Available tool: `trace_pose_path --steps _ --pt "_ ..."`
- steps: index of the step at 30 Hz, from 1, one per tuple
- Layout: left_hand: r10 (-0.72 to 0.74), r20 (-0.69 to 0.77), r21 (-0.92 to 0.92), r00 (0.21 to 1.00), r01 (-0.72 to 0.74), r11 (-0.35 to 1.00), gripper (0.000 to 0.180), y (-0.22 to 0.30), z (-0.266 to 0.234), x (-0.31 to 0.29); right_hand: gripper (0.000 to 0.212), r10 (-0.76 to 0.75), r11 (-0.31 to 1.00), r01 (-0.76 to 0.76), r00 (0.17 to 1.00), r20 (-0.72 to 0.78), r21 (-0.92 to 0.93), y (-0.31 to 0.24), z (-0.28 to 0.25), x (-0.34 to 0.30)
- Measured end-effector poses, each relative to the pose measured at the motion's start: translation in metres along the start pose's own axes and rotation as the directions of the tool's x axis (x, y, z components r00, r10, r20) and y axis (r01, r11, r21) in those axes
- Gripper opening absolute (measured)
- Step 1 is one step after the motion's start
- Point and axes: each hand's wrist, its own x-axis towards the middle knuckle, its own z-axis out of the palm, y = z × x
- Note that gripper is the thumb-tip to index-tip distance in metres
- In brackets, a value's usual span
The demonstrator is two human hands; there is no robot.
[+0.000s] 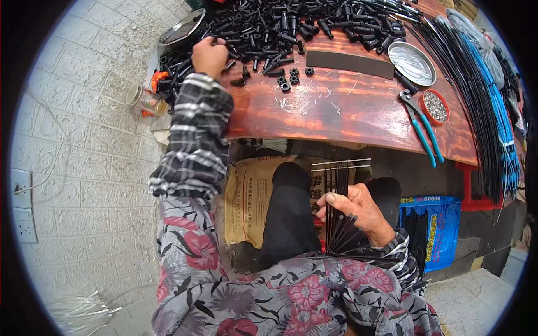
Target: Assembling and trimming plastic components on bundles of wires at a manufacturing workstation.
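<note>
My left hand (pixel 210 59) reaches to the left end of a heap of black plastic tube-shaped parts (pixel 263 31). Its fingers are curled down among them, and what they pinch, if anything, is hidden. Over my lap, my right hand (pixel 361 210) is closed around a bundle of thin black rods (pixel 330 224). These rods fan out below the thumb and stand nearly upright above it. Two thin pale rods (pixel 342 164) lie crosswise at the top of the bundle. Small black ribbed rings (pixel 294 75) sit on the table in front of the heap.
On the reddish wooden table (pixel 269 115) are blue-handled pliers (pixel 420 126), a red tub of small metal pieces (pixel 436 106), a round dish (pixel 412 63) and a dark flat bar (pixel 350 63). Long black and blue rods (pixel 476 84) hang over the right edge. A white brick wall (pixel 95 129) borders the left.
</note>
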Motion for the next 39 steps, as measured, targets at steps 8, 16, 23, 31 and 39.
trace_pose_path --steps 8,16,23,31,39 --pt "-0.053 0.228 0.149 0.972 0.019 0.989 0.041 0.006 -0.027 -0.085 0.035 0.01 0.998 -0.011 1.0 0.027 0.057 0.0 0.006 -0.009" --pt "0.088 0.302 0.447 0.949 -0.222 0.867 0.041 0.015 -0.014 -0.106 0.031 -0.036 0.999 0.036 0.999 0.026 0.006 0.002 0.002 -0.017" --pt "0.461 0.239 0.594 0.854 -0.504 0.626 0.04 -0.003 -0.009 -0.116 0.03 -0.138 0.99 0.139 0.99 0.019 -0.012 0.008 -0.005 -0.011" --pt "-0.047 0.484 -0.579 0.874 0.36 0.731 0.035 0.086 -0.005 -0.206 0.03 -0.177 0.984 0.178 0.983 0.059 -0.013 0.015 -0.012 -0.01" --pt "-0.008 0.731 -0.668 0.683 0.717 0.196 0.028 0.097 -0.008 -0.307 0.03 -0.186 0.982 0.182 0.98 0.065 0.051 0.02 -0.009 -0.01"
